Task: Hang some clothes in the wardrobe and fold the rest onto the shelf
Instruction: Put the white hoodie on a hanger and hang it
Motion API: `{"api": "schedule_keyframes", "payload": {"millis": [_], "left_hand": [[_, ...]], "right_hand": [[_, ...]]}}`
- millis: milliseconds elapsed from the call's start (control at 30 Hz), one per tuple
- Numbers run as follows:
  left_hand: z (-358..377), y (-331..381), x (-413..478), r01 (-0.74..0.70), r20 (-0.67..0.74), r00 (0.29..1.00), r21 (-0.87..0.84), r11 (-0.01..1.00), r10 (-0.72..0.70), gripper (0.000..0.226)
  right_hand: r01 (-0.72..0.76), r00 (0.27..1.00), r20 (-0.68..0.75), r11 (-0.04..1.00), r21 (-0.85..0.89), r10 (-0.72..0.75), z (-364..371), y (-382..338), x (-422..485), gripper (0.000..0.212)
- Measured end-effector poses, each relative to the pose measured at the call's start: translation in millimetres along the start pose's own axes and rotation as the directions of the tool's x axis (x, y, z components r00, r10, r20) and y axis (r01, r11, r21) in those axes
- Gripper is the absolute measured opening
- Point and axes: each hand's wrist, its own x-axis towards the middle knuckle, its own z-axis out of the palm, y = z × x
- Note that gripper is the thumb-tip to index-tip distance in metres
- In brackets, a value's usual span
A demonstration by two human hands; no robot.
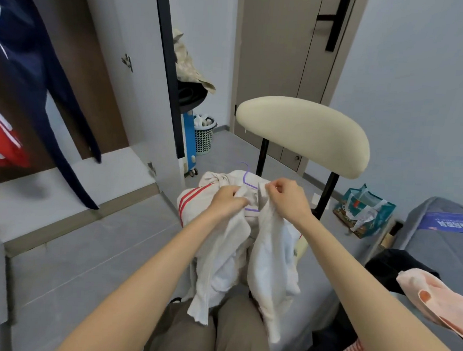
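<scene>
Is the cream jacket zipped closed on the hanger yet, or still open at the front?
Open. The left hand and right hand each grip one front edge of the cream jacket, and the purple hanger shows between them.

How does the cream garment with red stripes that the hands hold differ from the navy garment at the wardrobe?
The cream garment is gripped by the left hand and right hand, over a purple hanger; the navy garment already hangs at the wardrobe, untouched. The cream one lies bunched across the person's lap, the navy one hangs long and straight. Both carry red and white trim.
</scene>
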Motion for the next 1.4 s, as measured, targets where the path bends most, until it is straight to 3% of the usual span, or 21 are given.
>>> {"api": "schedule_keyframes", "payload": {"millis": [67,167,333,433,500,600,767,933,1067,1167,1233,1300,1400], "left_hand": [[13.2,-7.9,14.3,0.037,0.030,0.999,-0.088,0.995,-0.034,0.008],[25.2,-15.8,43.4,0.044,0.013,0.999,-0.194,0.980,-0.042,0.019],[31.5,-14.0,123.5,-0.039,-0.099,0.995,-0.184,0.982,0.021,0.022],[38.8,-29.9,153.8,0.011,-0.056,0.998,-0.166,0.986,-0.021,0.036],[47.3,-52.8,158.1,0.081,0.036,0.996,-0.138,0.987,-0.077,0.048],[58.2,-87.3,147.6,0.130,0.143,0.982,-0.020,0.991,-0.126,0.057],[60.2,-111.5,113.3,0.054,-0.013,0.998,-0.075,0.996,-0.055,0.048],[55.2,-117.8,62.2,-0.016,-0.123,0.992,-0.087,0.996,0.006,0.041],[52.1,-135.7,21.7,0.100,-0.276,0.951,-0.157,0.983,-0.141,0.029],[56.2,-155.5,-6.2,0.221,-0.268,0.920,-0.246,0.944,-0.285,0.009],[62.1,-165.3,-23.4,0.296,-0.235,0.905,-0.251,0.921,-0.355,0.008],[68.2,-171.7,-36.2,0.374,-0.182,0.889,-0.241,0.896,-0.420,0.019],[74.6,-173.2,-46.4,0.375,-0.140,0.896,-0.268,0.888,-0.421,0.031]], "right_hand": [[-0.021,1.000,-0.018,1.000,-0.024,0.020,10.2,8.8,16.1,0.019],[-0.029,0.995,-0.094,0.999,-0.029,0.026,21.3,18.9,47.2,0.023],[-0.013,0.976,-0.212,0.991,0.131,0.041,31.3,25.7,110.2,0.035],[-0.108,0.992,-0.053,0.988,0.107,0.114,47.9,45.7,131.2,0.026],[-0.172,0.981,0.102,0.984,0.046,0.167,65.7,66.5,130.7,0.031],[-0.172,0.957,0.242,0.985,0.025,0.161,86.2,87.8,111.8,0.032],[-0.096,0.985,0.153,0.986,0.138,0.074,89.2,91.9,68.8,0.033],[0.046,0.987,0.152,0.999,0.008,-0.046,90.1,88.2,5.1,0.024],[0.101,0.943,0.330,0.976,-0.193,-0.033,101.7,94.8,-41.6,0.045],[0.114,0.917,0.398,0.950,-0.290,0.011,109.3,101.0,-63.5,0.071],[0.116,0.927,0.374,0.926,-0.358,0.029,112.8,102.9,-72.4,0.078],[0.111,0.944,0.328,0.902,-0.417,0.035,115.6,104.6,-77.7,0.067],[0.107,0.963,0.269,0.895,-0.434,0.015,115.2,106.7,-80.9,0.028]]}}
